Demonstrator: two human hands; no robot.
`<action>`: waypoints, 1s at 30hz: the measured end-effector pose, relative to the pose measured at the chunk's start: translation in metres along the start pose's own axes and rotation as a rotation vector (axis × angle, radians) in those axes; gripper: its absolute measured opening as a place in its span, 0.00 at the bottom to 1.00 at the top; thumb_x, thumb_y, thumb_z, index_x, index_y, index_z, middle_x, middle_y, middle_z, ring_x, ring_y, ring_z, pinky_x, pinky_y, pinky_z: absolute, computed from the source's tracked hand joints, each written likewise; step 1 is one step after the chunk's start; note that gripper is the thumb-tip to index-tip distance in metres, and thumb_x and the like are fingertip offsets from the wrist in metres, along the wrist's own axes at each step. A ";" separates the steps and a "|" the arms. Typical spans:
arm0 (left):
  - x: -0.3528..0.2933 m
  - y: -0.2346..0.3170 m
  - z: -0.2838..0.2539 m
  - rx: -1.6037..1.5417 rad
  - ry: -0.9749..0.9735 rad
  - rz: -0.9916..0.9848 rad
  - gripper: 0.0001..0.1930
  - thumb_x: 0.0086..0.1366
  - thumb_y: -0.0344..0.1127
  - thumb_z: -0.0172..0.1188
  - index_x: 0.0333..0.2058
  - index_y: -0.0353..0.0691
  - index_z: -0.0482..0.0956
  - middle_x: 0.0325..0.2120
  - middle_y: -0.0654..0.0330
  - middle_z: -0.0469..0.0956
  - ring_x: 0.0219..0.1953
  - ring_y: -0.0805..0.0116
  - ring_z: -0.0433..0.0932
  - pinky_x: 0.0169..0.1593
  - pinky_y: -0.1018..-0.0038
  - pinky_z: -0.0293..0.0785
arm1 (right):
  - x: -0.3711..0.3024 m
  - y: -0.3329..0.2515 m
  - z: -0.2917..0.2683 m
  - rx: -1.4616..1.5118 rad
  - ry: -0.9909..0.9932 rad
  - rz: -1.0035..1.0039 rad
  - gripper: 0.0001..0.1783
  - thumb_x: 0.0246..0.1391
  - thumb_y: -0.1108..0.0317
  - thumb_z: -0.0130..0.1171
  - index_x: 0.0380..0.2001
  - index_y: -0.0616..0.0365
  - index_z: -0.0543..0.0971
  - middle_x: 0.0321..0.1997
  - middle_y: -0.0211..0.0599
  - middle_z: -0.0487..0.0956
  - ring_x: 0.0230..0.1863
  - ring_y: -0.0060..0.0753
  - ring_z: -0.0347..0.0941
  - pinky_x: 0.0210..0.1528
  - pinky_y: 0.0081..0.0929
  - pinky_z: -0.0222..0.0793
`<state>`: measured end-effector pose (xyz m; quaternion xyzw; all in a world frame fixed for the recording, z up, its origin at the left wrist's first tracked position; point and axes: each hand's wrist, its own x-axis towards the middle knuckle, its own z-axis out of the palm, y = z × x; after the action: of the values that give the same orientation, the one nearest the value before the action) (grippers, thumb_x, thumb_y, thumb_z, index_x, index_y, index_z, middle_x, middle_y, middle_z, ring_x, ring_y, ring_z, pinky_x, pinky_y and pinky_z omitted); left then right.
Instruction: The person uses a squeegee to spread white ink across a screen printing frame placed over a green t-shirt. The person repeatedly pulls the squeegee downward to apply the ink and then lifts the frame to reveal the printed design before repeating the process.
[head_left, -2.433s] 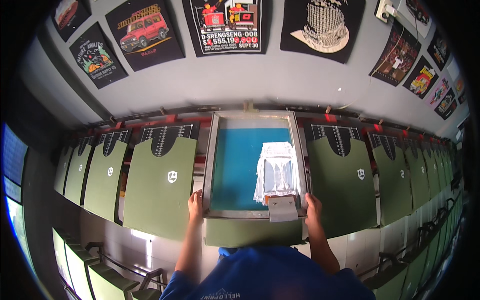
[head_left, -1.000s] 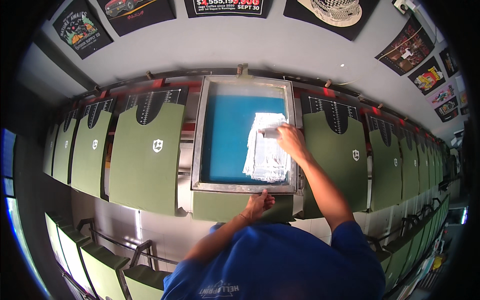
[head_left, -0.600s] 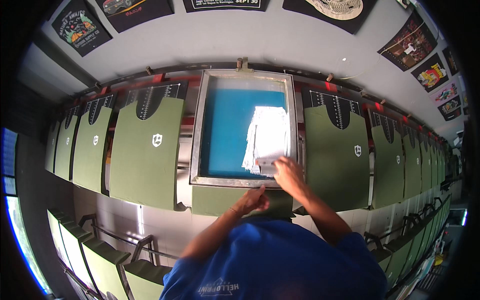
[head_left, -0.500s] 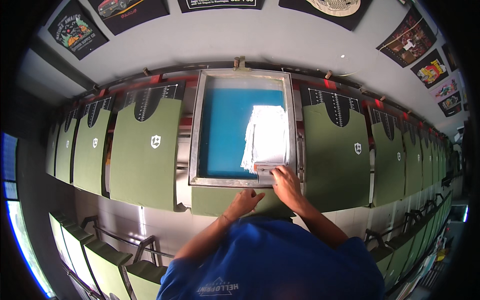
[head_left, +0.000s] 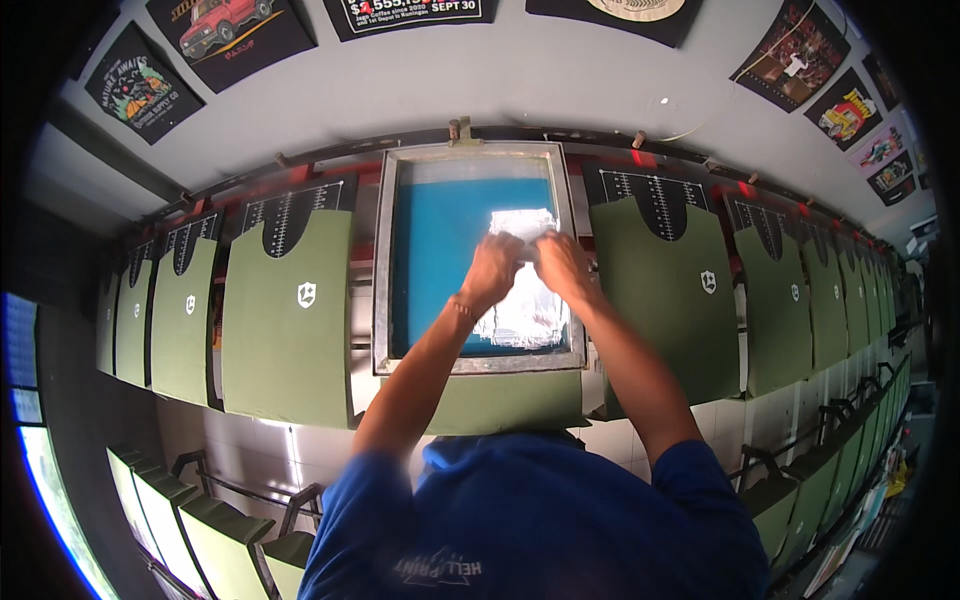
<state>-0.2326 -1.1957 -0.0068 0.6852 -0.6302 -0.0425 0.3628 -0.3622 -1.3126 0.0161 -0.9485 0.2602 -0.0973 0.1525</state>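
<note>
A metal-framed printing screen point(head_left: 480, 366) lies in front of me over a green T-shirt point(head_left: 508, 400). Its blue mesh point(head_left: 440, 262) carries a patch of white ink point(head_left: 528, 315) on the right side. Both my hands are over the upper part of that patch, closed on a squeegee point(head_left: 527, 253) that shows only as a greyish sliver between them. My left hand point(head_left: 494, 268) grips its left end, fingers somewhat blurred. My right hand point(head_left: 562, 266) is wrapped round the other end, near the screen's right bar. The squeegee's blade is hidden.
Green T-shirts with small white shield prints lie on boards left point(head_left: 290, 330) and right point(head_left: 665, 320) of the screen. A metal rail point(head_left: 330, 150) runs behind them. Another row of boards point(head_left: 215, 530) stands behind me. Printed dark cloths point(head_left: 145, 85) hang on the wall.
My right hand has carried the squeegee from the screen's near edge to the far part of the ink. My left hand has come up from the near side onto the squeegee.
</note>
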 end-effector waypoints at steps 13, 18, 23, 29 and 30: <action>-0.080 0.036 0.018 0.067 -0.057 0.009 0.11 0.65 0.32 0.52 0.44 0.35 0.74 0.43 0.50 0.74 0.47 0.50 0.72 0.49 0.58 0.69 | -0.089 -0.019 0.033 -0.005 0.122 -0.020 0.11 0.44 0.79 0.59 0.34 0.61 0.81 0.40 0.44 0.79 0.44 0.48 0.77 0.45 0.40 0.76; -0.005 0.005 -0.001 -0.048 0.002 0.011 0.10 0.60 0.27 0.60 0.40 0.40 0.74 0.37 0.51 0.76 0.42 0.48 0.73 0.47 0.57 0.70 | -0.008 0.000 0.013 0.046 0.123 -0.036 0.07 0.43 0.81 0.59 0.28 0.62 0.83 0.34 0.47 0.82 0.41 0.48 0.79 0.47 0.39 0.75; -0.064 0.052 -0.013 -0.011 -0.013 0.006 0.11 0.63 0.29 0.55 0.44 0.33 0.74 0.42 0.47 0.75 0.43 0.48 0.72 0.49 0.58 0.69 | -0.081 -0.036 -0.010 0.010 0.064 -0.036 0.13 0.43 0.81 0.59 0.36 0.60 0.79 0.38 0.42 0.77 0.45 0.46 0.75 0.49 0.37 0.73; -0.162 0.097 0.001 -0.056 -0.168 -0.163 0.19 0.61 0.24 0.52 0.52 0.31 0.72 0.50 0.47 0.73 0.52 0.47 0.71 0.55 0.58 0.68 | -0.174 -0.066 0.020 0.143 0.038 0.050 0.19 0.40 0.83 0.58 0.40 0.59 0.81 0.41 0.39 0.77 0.49 0.45 0.74 0.50 0.39 0.72; -0.165 0.095 0.005 -0.041 -0.101 -0.108 0.20 0.60 0.24 0.51 0.52 0.31 0.72 0.51 0.48 0.73 0.51 0.49 0.71 0.55 0.59 0.68 | -0.171 -0.066 0.023 0.147 0.048 0.054 0.19 0.40 0.83 0.58 0.39 0.59 0.81 0.41 0.39 0.77 0.48 0.45 0.74 0.50 0.39 0.72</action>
<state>-0.3475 -1.0451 -0.0242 0.7075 -0.6088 -0.1097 0.3417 -0.4705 -1.1637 -0.0014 -0.9247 0.2816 -0.1348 0.2178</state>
